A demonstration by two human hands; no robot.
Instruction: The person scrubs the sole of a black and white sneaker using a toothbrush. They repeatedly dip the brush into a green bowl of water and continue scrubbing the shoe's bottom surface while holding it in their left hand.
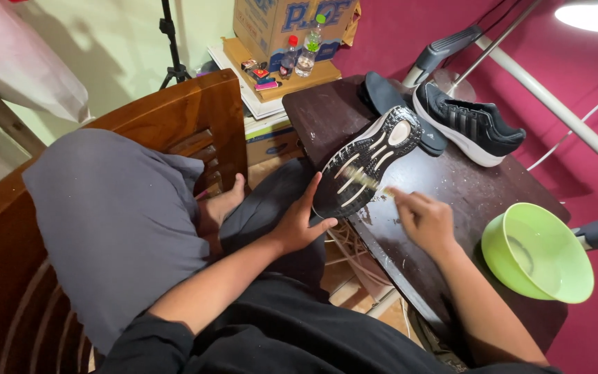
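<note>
Your left hand grips the upturned shoe; your right hand pinches a small brush on its sole. Scrubbing looks mid-way; the second shoe waits.

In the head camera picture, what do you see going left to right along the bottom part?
Brown wooden chair → left hand → upturned black sneaker with white-lined sole → right hand → round lime-green plastic bowl.

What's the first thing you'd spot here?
A black shoe turned sole-up at the middle of the dark table, held by the left hand while the right hand works a small brush across it. A bright green bowl sits at the right.
</note>
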